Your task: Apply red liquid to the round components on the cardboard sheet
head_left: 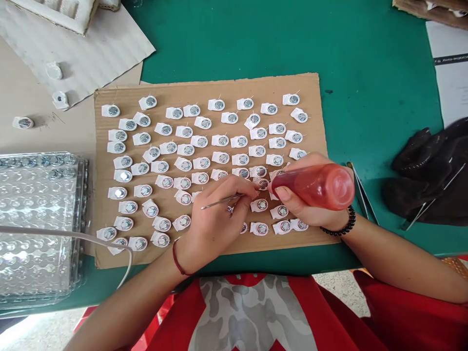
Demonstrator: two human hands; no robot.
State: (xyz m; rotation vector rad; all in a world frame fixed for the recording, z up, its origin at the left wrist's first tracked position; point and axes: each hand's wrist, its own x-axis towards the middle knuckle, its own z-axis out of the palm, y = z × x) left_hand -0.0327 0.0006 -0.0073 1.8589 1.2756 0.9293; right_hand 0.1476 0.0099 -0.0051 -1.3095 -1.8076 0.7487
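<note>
My right hand (302,207) is wrapped round a translucent bottle of red liquid (314,185), tipped over with its base up to the right. Its narrow end points down at one of the small round metal parts (262,184). In the pinched fingers of my left hand (212,219) is a thin metal tool (222,200), its slim end sticking out to the left; the other end is hidden. Both hands are close together over a cardboard sheet (219,90). Rows of the silvery discs on white tabs lie on it, and those near my hands show red rings.
At the left stands a clear plastic tray (36,219) with several discs in it; a pale cable (91,237) crosses it. Tweezers (361,195) lie right of the cardboard. Farther right is a black cloth item (420,185) with another metal tool (420,209). White sheeting (106,44) covers the upper left.
</note>
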